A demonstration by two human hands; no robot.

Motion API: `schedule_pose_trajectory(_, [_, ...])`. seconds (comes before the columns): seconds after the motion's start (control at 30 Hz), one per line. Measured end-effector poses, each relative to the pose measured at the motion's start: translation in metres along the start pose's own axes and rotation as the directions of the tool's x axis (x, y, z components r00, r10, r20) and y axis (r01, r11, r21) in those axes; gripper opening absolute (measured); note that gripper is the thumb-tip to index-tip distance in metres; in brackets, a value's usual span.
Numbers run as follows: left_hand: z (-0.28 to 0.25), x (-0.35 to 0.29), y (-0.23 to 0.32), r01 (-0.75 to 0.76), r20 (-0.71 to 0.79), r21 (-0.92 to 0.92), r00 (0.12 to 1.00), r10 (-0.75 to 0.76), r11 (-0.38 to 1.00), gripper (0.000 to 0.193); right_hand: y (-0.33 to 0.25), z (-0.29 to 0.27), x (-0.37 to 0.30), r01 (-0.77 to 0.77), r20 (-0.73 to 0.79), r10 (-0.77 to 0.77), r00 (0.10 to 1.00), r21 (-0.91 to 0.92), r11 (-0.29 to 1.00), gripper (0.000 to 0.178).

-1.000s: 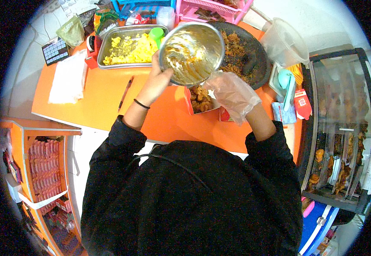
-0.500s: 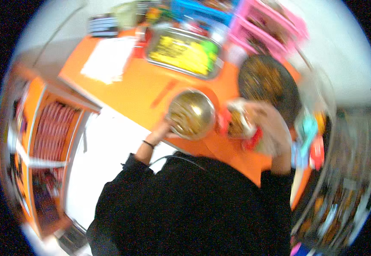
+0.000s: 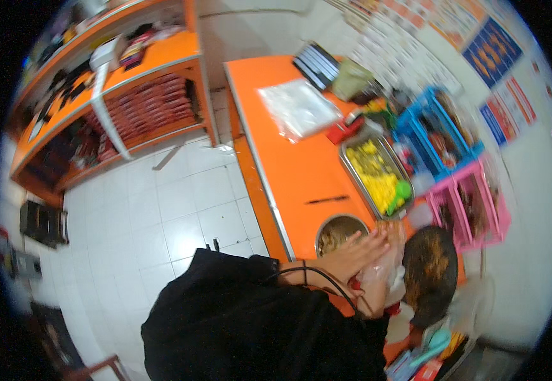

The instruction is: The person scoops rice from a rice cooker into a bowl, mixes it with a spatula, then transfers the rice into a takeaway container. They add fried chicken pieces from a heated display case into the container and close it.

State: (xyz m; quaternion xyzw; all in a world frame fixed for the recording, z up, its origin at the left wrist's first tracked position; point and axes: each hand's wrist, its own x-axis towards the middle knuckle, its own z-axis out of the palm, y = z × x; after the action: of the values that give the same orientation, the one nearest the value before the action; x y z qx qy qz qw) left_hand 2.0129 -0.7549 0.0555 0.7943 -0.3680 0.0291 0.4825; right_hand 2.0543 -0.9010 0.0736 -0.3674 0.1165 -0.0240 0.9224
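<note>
My left hand (image 3: 360, 251) reaches across, fingers stretched out flat over crumpled clear plastic (image 3: 387, 263). Just beyond it stands a steel bowl (image 3: 322, 232) with brownish food pieces inside. My right hand (image 3: 372, 289) is beside it, mostly hidden behind my left wrist and the clear plastic, so its grip does not show. To the right lies a dark round stone mortar dish (image 3: 412, 293) with brown paste on it. A steel tray (image 3: 350, 166) of yellow food with a green tool (image 3: 400, 192) sits farther back.
A dark pen-like stick (image 3: 327, 199) and clear plastic bags (image 3: 298, 109) lie on the orange table (image 3: 269, 149). Blue (image 3: 425, 159) and pink baskets (image 3: 473, 236) line the wall. An orange shelf (image 3: 152, 73) stands at the left, across white floor tiles.
The view has swung left. My left hand has let go of the steel bowl and come over to the right hand's plastic. The bowl now rests on the table.
</note>
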Motion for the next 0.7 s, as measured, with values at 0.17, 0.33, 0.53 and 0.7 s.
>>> schedule_pose_trajectory(0.17, [-0.016, 0.011, -0.042, 0.040, -0.322, 0.190, 0.946, 0.024, 0.981, 0.088, 0.042, -0.002, -0.001, 0.001, 0.176, 0.018, 0.984, -0.103, 0.995, 0.045])
schedule_pose_trajectory(0.33, [-0.010, 0.011, -0.078, 0.213, -0.368, 0.241, 0.923, -0.114, 0.947, 0.083, 0.088, -0.038, 0.009, 0.167, 0.157, -0.101, 0.982, -0.498, 0.851, 0.049])
schedule_pose_trajectory(0.53, [0.022, 0.017, -0.098, 0.092, -0.302, 0.190, 0.953, -0.031, 0.978, 0.081, 0.063, -0.034, -0.017, 0.260, 0.299, -0.006, 0.954, -0.820, 0.510, 0.053])
schedule_pose_trajectory(0.7, [0.001, 0.013, -0.154, -0.041, -0.142, 0.569, 0.979, 0.147, 0.821, 0.093, 0.051, -0.039, -0.059, 0.240, 0.413, 0.125, 0.902, -0.720, 0.651, 0.072])
